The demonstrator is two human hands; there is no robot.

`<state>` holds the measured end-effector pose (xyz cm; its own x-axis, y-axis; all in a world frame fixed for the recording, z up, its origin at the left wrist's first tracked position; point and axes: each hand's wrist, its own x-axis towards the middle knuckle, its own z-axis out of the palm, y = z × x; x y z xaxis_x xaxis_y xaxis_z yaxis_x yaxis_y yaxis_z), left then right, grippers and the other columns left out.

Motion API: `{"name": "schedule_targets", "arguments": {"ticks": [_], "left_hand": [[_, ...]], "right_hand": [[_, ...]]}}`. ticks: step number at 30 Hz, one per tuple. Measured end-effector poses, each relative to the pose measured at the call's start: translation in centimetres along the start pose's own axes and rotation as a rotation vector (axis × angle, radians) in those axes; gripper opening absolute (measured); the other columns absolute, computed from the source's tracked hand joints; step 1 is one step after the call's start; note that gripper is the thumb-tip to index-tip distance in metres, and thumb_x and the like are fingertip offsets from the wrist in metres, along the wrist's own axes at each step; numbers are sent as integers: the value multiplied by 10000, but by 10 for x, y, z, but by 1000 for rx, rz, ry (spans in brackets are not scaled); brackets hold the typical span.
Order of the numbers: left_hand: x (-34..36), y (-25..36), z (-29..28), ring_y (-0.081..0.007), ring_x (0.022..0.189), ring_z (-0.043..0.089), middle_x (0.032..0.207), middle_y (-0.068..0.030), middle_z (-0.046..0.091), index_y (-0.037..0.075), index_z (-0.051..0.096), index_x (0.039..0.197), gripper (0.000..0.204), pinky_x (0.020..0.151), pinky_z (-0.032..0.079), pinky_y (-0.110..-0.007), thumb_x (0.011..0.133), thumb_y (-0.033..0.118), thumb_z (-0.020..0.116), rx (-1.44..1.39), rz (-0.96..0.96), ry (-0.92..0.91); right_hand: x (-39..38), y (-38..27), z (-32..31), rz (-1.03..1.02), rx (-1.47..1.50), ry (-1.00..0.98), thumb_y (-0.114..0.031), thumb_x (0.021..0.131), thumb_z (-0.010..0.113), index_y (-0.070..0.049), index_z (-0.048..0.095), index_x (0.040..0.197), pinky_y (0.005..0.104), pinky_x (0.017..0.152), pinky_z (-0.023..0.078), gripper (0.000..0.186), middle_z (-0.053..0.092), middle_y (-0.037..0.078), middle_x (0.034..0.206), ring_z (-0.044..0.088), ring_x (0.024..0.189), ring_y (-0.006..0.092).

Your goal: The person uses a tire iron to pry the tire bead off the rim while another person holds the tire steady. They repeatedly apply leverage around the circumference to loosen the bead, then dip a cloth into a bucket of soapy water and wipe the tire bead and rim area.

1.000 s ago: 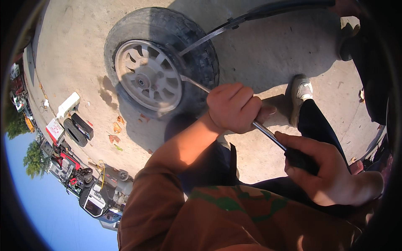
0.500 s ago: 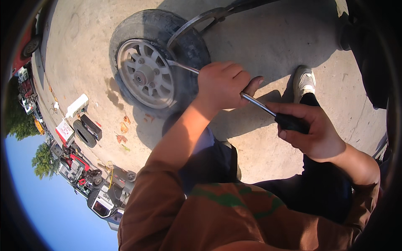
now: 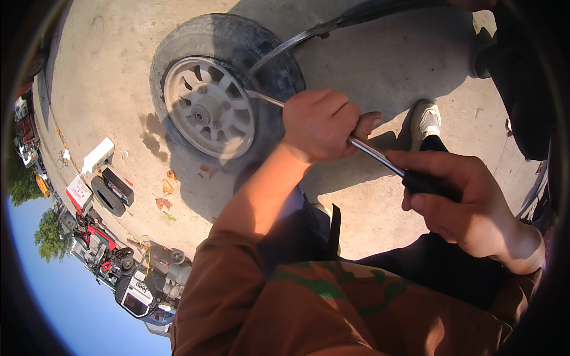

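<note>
- concrete (image 3: 119,89), partly shaded
- wheel (image 3: 222,98), upper left of centre
- bar (image 3: 378,156), mid-frame, tip at the wheel
- person's left hand (image 3: 320,123), centre: fingers clamped on the bar's shaft
- right hand (image 3: 469,202), right: fingers clamped on its handle (image 3: 434,185)

On the ground (image 3: 113,71) to my left: one loose tyre (image 3: 111,204); one red-and-white box (image 3: 78,191); one white container (image 3: 98,155), possibly plastic; dry leaves (image 3: 163,203). Beyond: one green tree (image 3: 51,237).
</note>
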<state>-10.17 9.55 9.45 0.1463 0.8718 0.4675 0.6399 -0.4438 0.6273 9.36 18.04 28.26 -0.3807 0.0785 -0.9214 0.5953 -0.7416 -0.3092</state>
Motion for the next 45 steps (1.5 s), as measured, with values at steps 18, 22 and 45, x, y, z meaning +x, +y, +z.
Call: {"name": "schedule_targets", "arguments": {"ticks": [18,22,45], "left_hand": [[23,-5,-15,-206,450,420,575,-42,382,93,491,590,354,391,308,-322,634,218,820,-90,-115,202],[25,-6,-12,-196,455,405,580,-33,366,97,477,587,364,392,296,-313,624,223,816,-100,-119,210],[19,-14,-41,-167,614,509,708,-5,482,129,542,689,506,506,412,-275,734,577,773,-310,-105,-1]], "right_hand": [[-13,-82,29,140,-239,120,36,876,555,48,543,1425,174,640,439,549,682,46,933,532,689,27],[-16,-78,31,92,-302,175,58,860,553,51,554,1412,204,670,463,552,675,70,935,561,738,63],[-17,-80,44,-110,-500,118,116,794,592,82,586,1353,267,680,501,560,646,143,873,638,743,165]]}}
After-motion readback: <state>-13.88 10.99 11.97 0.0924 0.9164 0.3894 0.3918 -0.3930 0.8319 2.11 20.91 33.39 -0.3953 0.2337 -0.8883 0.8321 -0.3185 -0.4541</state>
